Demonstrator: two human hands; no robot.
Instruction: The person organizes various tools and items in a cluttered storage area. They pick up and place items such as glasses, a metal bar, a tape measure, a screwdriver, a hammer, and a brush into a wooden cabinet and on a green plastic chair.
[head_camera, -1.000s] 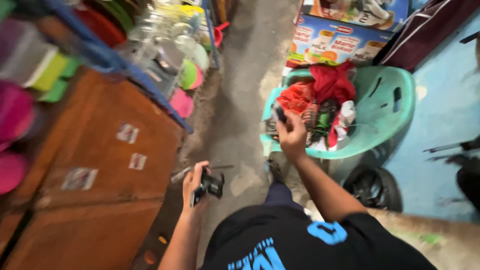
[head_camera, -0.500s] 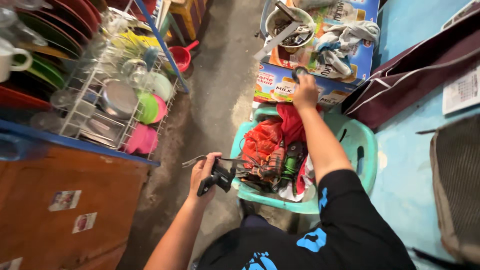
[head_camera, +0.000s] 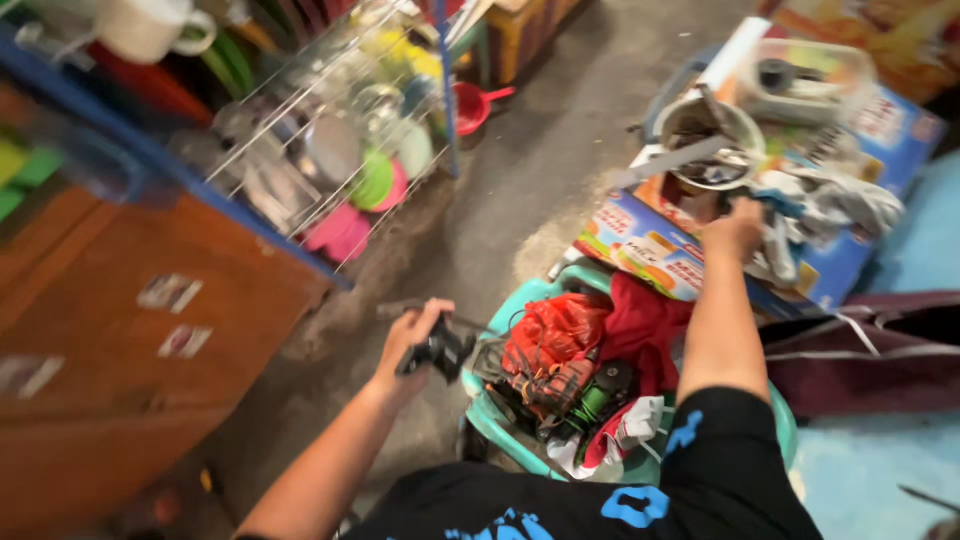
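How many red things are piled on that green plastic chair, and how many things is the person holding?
Red things on the green chair: 2, a red plastic bag and a red cloth
Things held: 1, a small black tool in the left hand
Total: 3

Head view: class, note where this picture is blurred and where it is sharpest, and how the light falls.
Head view: motion blur smears the dish rack and wooden cabinet; the left hand gripping a black tool and the red bag are clearer; the right hand is soft; light is dim and even, without glare.
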